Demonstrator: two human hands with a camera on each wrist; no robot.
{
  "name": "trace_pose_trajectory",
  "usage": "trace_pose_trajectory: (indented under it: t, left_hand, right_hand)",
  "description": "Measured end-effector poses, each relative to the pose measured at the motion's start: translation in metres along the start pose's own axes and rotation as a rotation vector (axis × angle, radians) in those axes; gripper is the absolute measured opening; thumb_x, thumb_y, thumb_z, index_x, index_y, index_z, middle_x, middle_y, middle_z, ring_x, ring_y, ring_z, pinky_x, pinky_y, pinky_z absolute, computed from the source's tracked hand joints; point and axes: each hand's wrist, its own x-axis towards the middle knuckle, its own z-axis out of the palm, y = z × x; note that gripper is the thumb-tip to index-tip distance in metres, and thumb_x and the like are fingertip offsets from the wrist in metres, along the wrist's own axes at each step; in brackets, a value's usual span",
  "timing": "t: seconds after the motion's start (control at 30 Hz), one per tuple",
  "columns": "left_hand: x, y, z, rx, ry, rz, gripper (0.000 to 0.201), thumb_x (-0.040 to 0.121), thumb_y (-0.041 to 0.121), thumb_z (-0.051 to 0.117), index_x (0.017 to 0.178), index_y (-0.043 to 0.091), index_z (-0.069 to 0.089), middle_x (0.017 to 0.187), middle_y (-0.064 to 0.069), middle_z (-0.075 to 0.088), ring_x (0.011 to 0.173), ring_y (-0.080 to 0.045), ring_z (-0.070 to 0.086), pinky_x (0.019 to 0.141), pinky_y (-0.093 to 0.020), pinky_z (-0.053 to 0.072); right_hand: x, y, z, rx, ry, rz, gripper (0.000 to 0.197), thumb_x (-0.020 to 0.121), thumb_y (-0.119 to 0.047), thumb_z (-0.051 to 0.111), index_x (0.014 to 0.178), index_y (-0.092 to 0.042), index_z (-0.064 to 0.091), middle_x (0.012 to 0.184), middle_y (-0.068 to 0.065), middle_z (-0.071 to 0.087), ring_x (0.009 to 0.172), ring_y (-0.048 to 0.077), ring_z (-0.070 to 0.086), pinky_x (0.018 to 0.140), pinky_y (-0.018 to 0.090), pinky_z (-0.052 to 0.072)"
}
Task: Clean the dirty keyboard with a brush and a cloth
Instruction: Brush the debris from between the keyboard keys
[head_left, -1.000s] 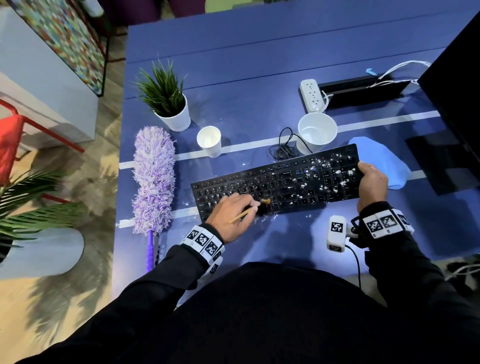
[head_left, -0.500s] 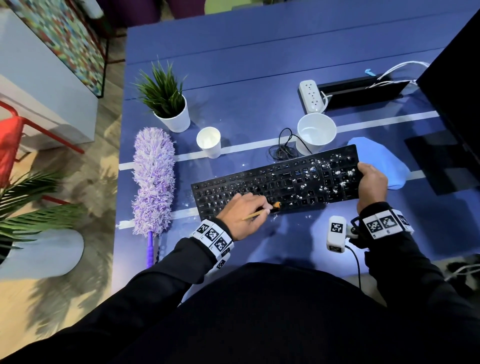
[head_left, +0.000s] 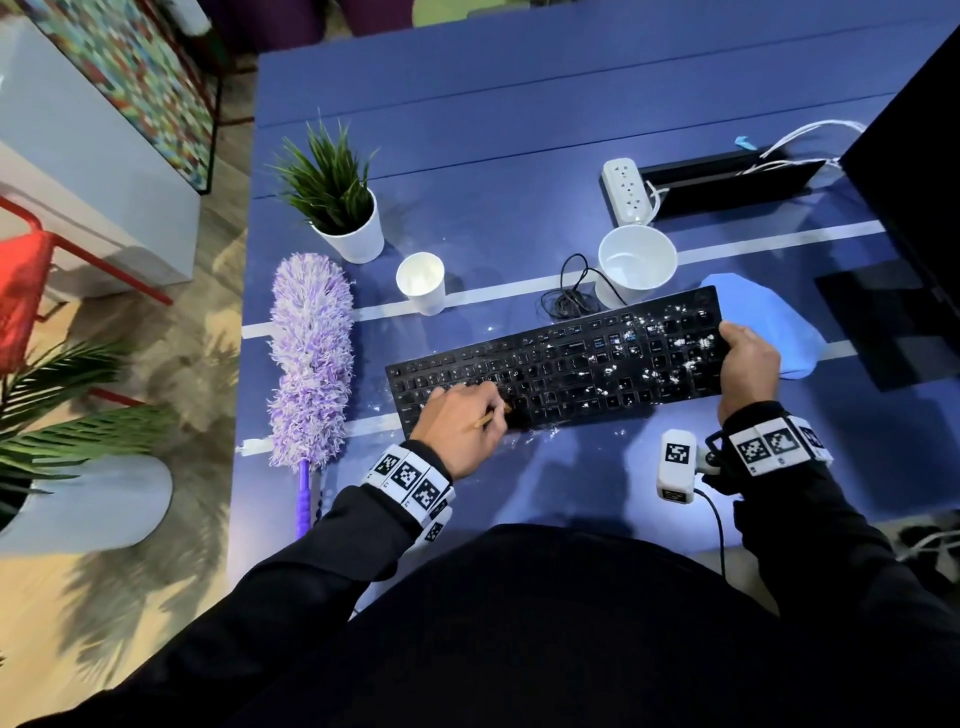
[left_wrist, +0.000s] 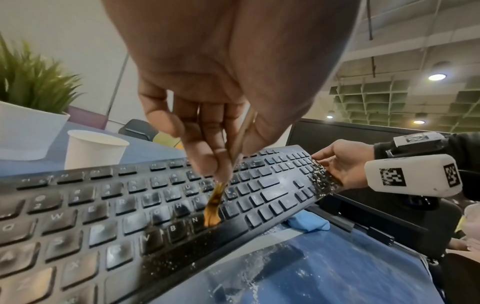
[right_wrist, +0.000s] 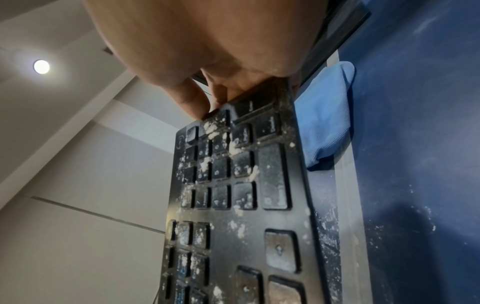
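Keyboard (head_left: 561, 364), black and speckled with white crumbs, lies on the blue surface (head_left: 519, 156). Left hand (head_left: 462, 421) pinches a thin brush (left_wrist: 214, 207), bristles touching keys near the near edge. Right hand (head_left: 748, 364) grips the keyboard's right end, beside a blue cloth (head_left: 769, 322).

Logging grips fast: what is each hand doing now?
Left hand: pinching the brush.
Right hand: gripping the keyboard end.
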Motion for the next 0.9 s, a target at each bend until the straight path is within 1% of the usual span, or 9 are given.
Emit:
trace_pose_trajectory:
  t: [0.07,0.17,0.27,0.37,0.53,0.67,0.8,0.83,0.9]
  left_hand:
    - [0.003,0.006,-0.002,-0.070,0.053,0.078,0.014,0.096,0.031,0.045,0.090,0.022,0.055,0.086,0.005,0.065,0.077,-0.019,0.055,0.076,-0.035,0.042]
    - [0.010,0.014,0.001,-0.193,0.061,0.177,0.013,0.097,0.029,0.049,0.096,0.021,0.059,0.093,0.006,0.065,0.078,-0.014,0.052,0.075,-0.031,0.042]
    - [0.012,0.016,0.005,-0.175,0.033,0.143,0.011,0.096,0.031,0.048,0.094,0.023,0.056,0.090,0.007,0.065,0.081,-0.018,0.058,0.075,-0.033,0.046]
    - [0.010,0.017,0.008,-0.095,0.039,0.074,0.013,0.096,0.032,0.045,0.090,0.023,0.053,0.088,0.006,0.064,0.081,-0.021,0.057,0.077,-0.035,0.040]
    - [0.009,0.012,0.008,-0.164,0.019,0.166,0.012,0.096,0.032,0.047,0.095,0.024,0.055,0.091,0.011,0.063,0.078,-0.012,0.048,0.074,-0.031,0.037]
    - [0.004,0.006,0.008,-0.109,-0.005,0.115,0.012,0.097,0.035,0.045,0.092,0.028,0.052,0.088,0.014,0.060,0.078,-0.013,0.052,0.074,-0.032,0.034]
    - [0.000,-0.002,0.000,0.026,0.025,-0.062,0.013,0.094,0.031,0.043,0.086,0.026,0.051,0.082,0.010,0.064,0.077,-0.018,0.061,0.079,-0.034,0.035]
    - [0.000,-0.005,-0.002,0.047,0.040,-0.111,0.013,0.093,0.030,0.043,0.086,0.025,0.052,0.082,0.009,0.065,0.077,-0.018,0.063,0.081,-0.035,0.035]
    - [-0.001,-0.007,-0.006,0.033,0.063,-0.145,0.012,0.093,0.028,0.045,0.087,0.023,0.055,0.081,0.008,0.066,0.077,-0.019,0.063,0.083,-0.035,0.038]
  right_hand:
    - [-0.001,-0.001,0.001,0.008,0.002,-0.006,0.023,0.092,-0.008,0.052,0.076,-0.019,0.063,0.058,-0.023,0.066,0.061,-0.011,0.058,0.087,0.028,0.048]
    - [-0.001,-0.003,0.002,0.001,0.016,-0.011,0.023,0.092,-0.007,0.052,0.075,-0.019,0.063,0.063,-0.019,0.066,0.064,-0.009,0.059,0.087,0.026,0.047]
    - [-0.001,-0.003,0.003,-0.005,0.010,-0.004,0.021,0.091,-0.009,0.053,0.076,-0.019,0.063,0.077,-0.009,0.064,0.074,0.003,0.059,0.092,0.032,0.047]
    - [0.000,-0.002,0.001,0.000,0.018,0.004,0.022,0.091,-0.010,0.054,0.073,-0.018,0.063,0.073,-0.009,0.064,0.072,0.005,0.058,0.088,0.032,0.048]
    - [-0.004,-0.004,0.002,-0.019,0.016,-0.025,0.024,0.093,-0.007,0.051,0.075,-0.017,0.062,0.060,-0.020,0.065,0.059,-0.012,0.058,0.072,0.012,0.048]
    - [-0.006,-0.004,0.002,-0.086,0.006,-0.065,0.017,0.095,-0.005,0.047,0.098,-0.008,0.063,0.081,-0.013,0.060,0.070,-0.010,0.056,0.068,0.003,0.043]
    - [-0.003,-0.003,0.001,-0.095,0.024,-0.059,0.017,0.094,-0.007,0.050,0.085,-0.013,0.064,0.081,-0.008,0.060,0.075,0.001,0.058,0.079,0.018,0.047]
    - [-0.002,-0.002,0.001,-0.101,0.024,-0.054,0.016,0.094,-0.007,0.050,0.088,-0.010,0.065,0.081,-0.007,0.061,0.078,0.005,0.058,0.081,0.020,0.047]
    - [0.000,-0.001,0.001,-0.128,0.009,-0.038,0.023,0.095,-0.010,0.049,0.107,0.000,0.065,0.080,-0.008,0.059,0.080,0.011,0.057,0.079,0.024,0.049]
